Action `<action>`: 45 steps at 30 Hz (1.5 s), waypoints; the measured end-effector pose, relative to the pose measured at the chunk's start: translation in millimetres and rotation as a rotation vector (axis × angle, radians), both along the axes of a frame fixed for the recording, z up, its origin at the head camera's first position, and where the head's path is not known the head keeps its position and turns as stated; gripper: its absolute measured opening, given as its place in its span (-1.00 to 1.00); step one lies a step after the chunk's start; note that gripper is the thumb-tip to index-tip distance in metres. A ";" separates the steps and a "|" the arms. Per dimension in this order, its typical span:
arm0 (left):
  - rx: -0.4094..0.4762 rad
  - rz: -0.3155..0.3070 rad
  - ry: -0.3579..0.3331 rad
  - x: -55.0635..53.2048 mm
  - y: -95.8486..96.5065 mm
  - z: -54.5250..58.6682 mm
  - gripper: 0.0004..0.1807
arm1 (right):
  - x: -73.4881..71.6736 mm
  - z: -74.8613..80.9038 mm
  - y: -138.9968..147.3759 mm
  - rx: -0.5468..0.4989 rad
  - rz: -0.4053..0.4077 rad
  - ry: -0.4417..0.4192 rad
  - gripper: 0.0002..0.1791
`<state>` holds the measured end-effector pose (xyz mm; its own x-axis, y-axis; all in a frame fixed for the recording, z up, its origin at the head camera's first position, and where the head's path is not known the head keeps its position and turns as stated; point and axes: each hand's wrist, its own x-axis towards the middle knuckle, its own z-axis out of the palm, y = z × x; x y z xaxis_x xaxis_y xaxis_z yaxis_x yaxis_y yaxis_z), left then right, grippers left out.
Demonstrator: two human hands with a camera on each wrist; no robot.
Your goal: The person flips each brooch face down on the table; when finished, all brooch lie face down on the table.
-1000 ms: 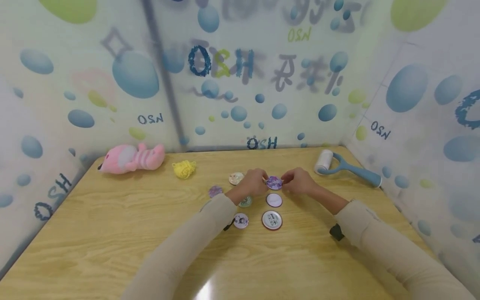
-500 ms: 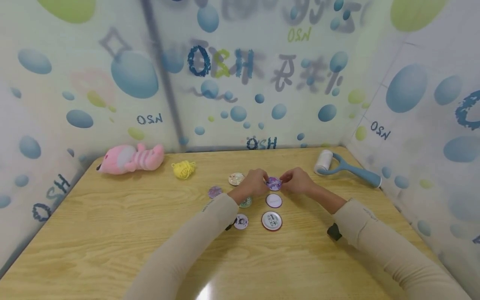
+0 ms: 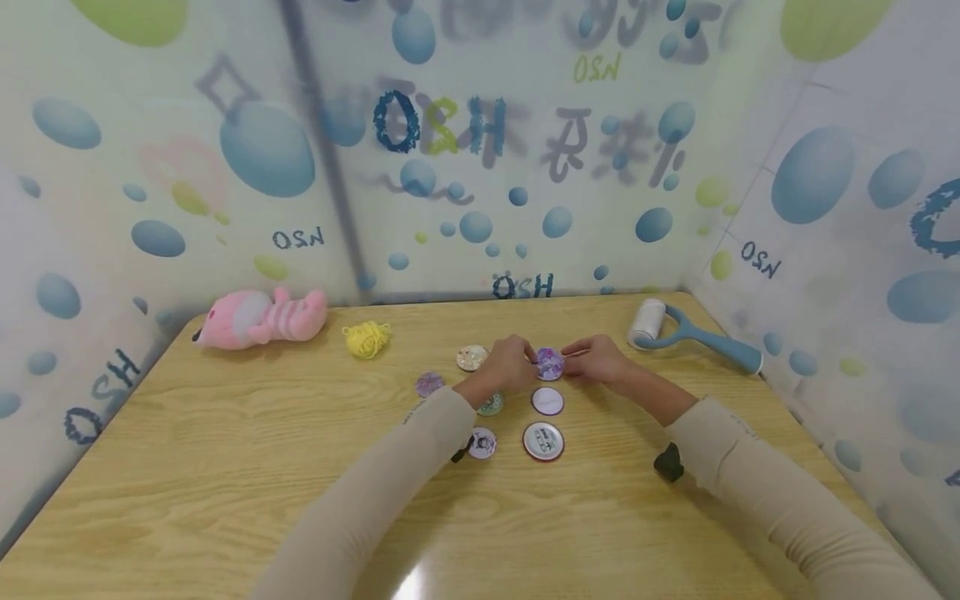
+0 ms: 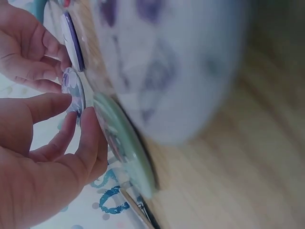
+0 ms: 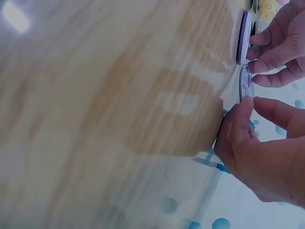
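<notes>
A round purple button badge (image 3: pixel 550 364) is held between both hands at the far end of a column of badges, its patterned face toward the head camera. My left hand (image 3: pixel 512 364) pinches its left edge; thumb and fingers close on the badge (image 4: pixel 74 93) in the left wrist view. My right hand (image 3: pixel 597 362) holds the opposite edge, with thumb and forefinger at the rim of the badge (image 5: pixel 246 86) in the right wrist view. Nearer me lie a white badge (image 3: pixel 547 402) and a larger red-rimmed badge (image 3: pixel 543 442).
Left of that column lie a cream badge (image 3: pixel 472 358), a purple disc (image 3: pixel 430 384), a green badge (image 3: pixel 491 404) and a white badge with a figure (image 3: pixel 483 443). Farther out are yellow yarn (image 3: pixel 367 340), a pink plush toy (image 3: pixel 262 319) and a blue-handled lint roller (image 3: pixel 693 333).
The purple badge has tilted up so more of its face shows to the head camera. My right fingers have shifted slightly along its edge; the left hand has hardly moved.
</notes>
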<state>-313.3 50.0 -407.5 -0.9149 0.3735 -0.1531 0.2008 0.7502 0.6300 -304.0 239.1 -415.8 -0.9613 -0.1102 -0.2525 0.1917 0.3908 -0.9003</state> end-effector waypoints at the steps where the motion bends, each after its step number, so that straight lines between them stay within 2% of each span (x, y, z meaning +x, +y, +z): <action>1: 0.015 0.006 -0.005 0.4 0.0 0.0 -0.81 | 0.5 -0.4 -0.1 -0.012 0.000 0.005 -0.55; 7: 0.106 0.057 -0.031 3.4 0.5 -1.4 -0.81 | 4.9 -1.4 -2.3 -0.045 -0.030 0.051 -0.54; 16: 0.232 0.101 -0.008 9.2 -3.4 3.5 -0.82 | 12.8 3.1 -5.6 0.008 -0.025 0.102 -0.65; 30: 0.294 0.127 -0.063 8.7 -5.6 3.4 -0.83 | 13.3 2.1 -3.3 0.023 -0.044 0.113 -0.61; 40: 0.332 0.155 -0.050 6.6 -7.3 0.7 -0.70 | 13.6 3.4 -3.3 -0.034 -0.092 0.067 -0.54; 45: 0.334 0.158 -0.056 5.6 -7.7 1.1 -0.74 | 15.0 4.5 -4.0 -0.053 -0.090 0.068 -0.59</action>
<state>-307.6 42.3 -406.5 -0.9589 0.2663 -0.0977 0.0578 0.5207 0.8518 -289.0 235.1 -411.3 -0.9826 -0.0339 -0.1827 0.1619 0.3261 -0.9314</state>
